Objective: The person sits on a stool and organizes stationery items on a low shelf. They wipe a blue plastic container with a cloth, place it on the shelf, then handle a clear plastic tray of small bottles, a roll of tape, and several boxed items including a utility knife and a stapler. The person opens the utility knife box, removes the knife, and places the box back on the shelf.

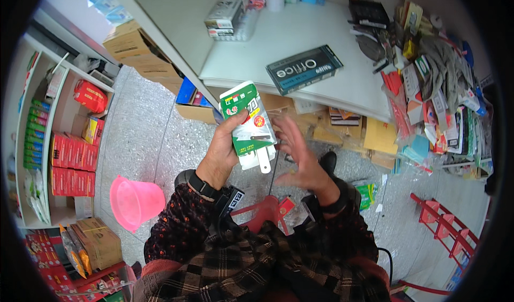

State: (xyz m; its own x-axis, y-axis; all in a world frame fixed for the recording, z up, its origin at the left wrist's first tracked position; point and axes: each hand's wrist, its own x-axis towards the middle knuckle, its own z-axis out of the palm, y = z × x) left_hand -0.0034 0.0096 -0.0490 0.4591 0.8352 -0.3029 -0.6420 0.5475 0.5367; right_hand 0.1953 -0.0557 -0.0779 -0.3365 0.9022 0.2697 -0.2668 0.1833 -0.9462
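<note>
My left hand (225, 141) grips a green and white cardboard box (248, 119) printed with a picture of a blade tool. The box's lower flaps are unfolded, and a flat white strip with a hole near its tip (264, 161) sticks out there. To the right of the box, my right hand (299, 157) is spread with its fingers apart, slightly blurred, with nothing seen in it. Beyond the hands, a dark box marked "Office" (304, 69) lies tilted on the white shelf (249, 63).
A messy pile of packets, boxes and a grey glove (439, 69) covers the shelf's right end. Cartons (136, 52) stand left of the shelf. A pink bucket (136, 201) and a red stool (263, 215) are on the floor. At far left, shelving holds red boxes (73, 153).
</note>
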